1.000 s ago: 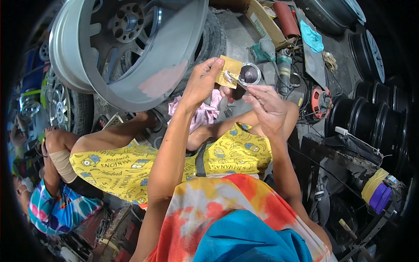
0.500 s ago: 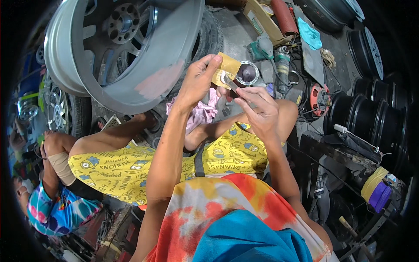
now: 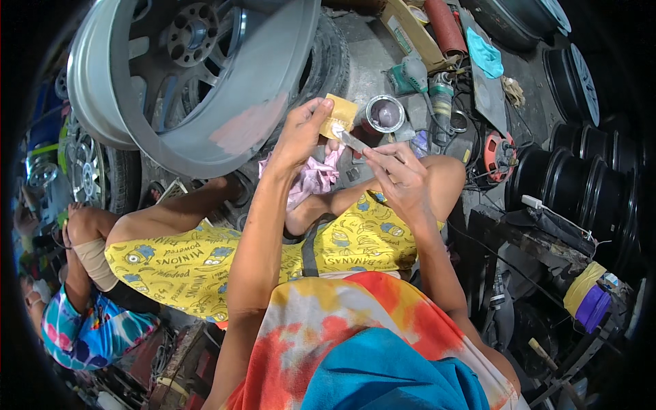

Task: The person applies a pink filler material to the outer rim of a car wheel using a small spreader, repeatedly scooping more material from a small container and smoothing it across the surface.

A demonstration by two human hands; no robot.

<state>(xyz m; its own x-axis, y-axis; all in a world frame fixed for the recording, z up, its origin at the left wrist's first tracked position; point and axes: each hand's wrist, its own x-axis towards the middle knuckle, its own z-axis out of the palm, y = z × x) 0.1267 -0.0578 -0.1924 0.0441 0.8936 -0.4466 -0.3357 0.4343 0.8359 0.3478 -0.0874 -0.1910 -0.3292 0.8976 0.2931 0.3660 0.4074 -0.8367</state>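
Note:
My left hand (image 3: 306,130) grips a small yellow square sheet (image 3: 339,109) between thumb and fingers, held upright above my lap. My right hand (image 3: 403,178) is closed on a narrow flat spatula (image 3: 355,143), whose tip carries whitish paste and touches the lower part of the sheet. Just behind them an open metal tin (image 3: 385,113) holds greyish-purple material. A crumpled pink cloth (image 3: 307,179) lies below my left hand. A large grey wheel rim (image 3: 205,130) with a pinkish patch stands beyond my left hand.
A green sander (image 3: 410,78), cardboard box (image 3: 396,27), red roll (image 3: 444,27), teal cloth (image 3: 484,55) and red reel (image 3: 499,157) lie beyond my right hand. Black rims (image 3: 594,191) stack at right. A tyre (image 3: 328,61) is behind the grey rim. A co-worker (image 3: 96,314) sits at lower left.
Both hands have shifted slightly left, and the sheet has moved leftward off the tin, leaving it in fuller view. The spatula tip has moved with the sheet.

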